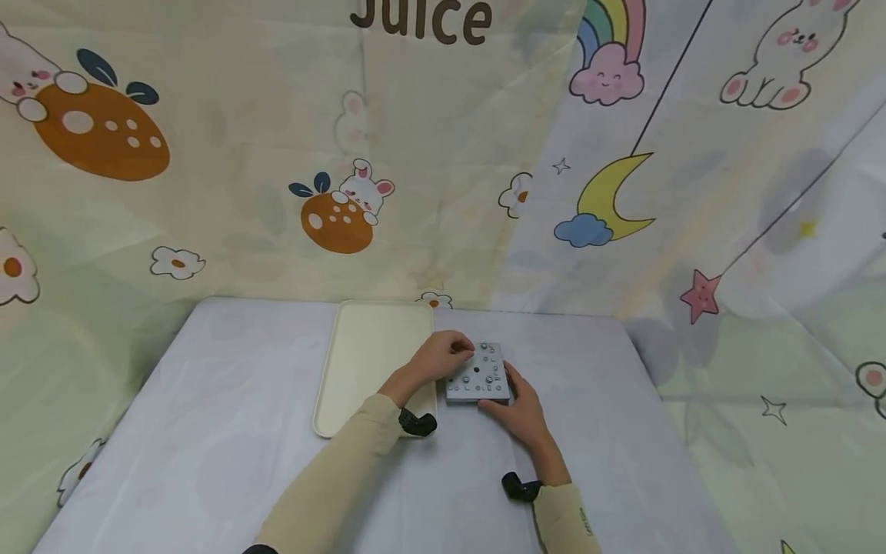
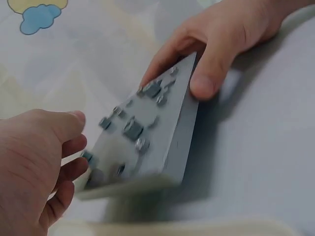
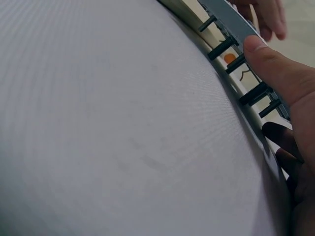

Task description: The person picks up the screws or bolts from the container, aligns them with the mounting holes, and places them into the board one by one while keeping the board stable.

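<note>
A grey metal plate (image 1: 477,385) carries several bolts and nuts of different sizes, with a dark hole near its middle. My right hand (image 1: 521,412) grips its right side, thumb on the near edge and fingers round the far side. Threaded bolt shanks (image 3: 224,47) stick out under the plate in the right wrist view, with the plate held close over the table. My left hand (image 1: 443,354) hovers at the plate's left far corner. Its fingers (image 2: 74,169) are loosely bent beside a small bolt head (image 2: 87,156), and nothing shows between thumb and fingertips.
A cream tray (image 1: 339,338) lies on the white-covered table (image 1: 249,385), directly left of the plate and partly under my left forearm. Behind the table hangs a printed cloth (image 1: 450,154) with cartoon rabbits and a moon. Each wrist wears a black camera mount (image 1: 418,422).
</note>
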### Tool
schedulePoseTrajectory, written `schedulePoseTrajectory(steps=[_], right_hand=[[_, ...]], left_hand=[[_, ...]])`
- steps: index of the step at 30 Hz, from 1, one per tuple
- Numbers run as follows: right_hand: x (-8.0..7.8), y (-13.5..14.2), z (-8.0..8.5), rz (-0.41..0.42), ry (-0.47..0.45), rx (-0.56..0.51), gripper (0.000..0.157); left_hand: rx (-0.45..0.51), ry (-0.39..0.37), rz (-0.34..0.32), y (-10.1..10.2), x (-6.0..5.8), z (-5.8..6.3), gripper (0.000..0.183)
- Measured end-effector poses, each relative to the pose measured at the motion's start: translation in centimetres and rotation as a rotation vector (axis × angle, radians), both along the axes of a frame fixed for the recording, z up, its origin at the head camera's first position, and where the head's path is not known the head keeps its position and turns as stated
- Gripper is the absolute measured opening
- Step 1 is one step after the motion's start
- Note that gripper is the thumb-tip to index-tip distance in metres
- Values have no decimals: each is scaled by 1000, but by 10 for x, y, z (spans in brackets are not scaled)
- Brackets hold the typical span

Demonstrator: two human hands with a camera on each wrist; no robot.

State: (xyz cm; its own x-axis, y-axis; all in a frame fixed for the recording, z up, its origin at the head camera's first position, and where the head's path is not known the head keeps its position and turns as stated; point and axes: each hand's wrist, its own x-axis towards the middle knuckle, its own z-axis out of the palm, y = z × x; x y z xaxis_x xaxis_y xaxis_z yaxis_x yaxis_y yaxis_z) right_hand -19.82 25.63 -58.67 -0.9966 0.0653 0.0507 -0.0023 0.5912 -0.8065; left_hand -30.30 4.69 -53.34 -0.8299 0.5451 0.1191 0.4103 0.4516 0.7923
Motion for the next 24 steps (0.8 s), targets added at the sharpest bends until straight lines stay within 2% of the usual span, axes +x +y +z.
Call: schedulePoseTrajectory(steps=[5,10,18,21,24], right_hand=[[-1,4,0,1,5,2,107],[-1,6,0,-10,-6,-11,108],[-6,13,-7,-27,-19,52,114],[-2,15,-1,-14,-47,41,118],[2,18,13,-2,-66,66,114]], left_hand=[[-79,39,-23,-26,1,-1,16],[-163,117,-8,-56,6,4,16],[-228,166,40,-112,25,9,19],[-248,196,76,-134,32,7,20],[-263,220,130,-158,36,6,23]])
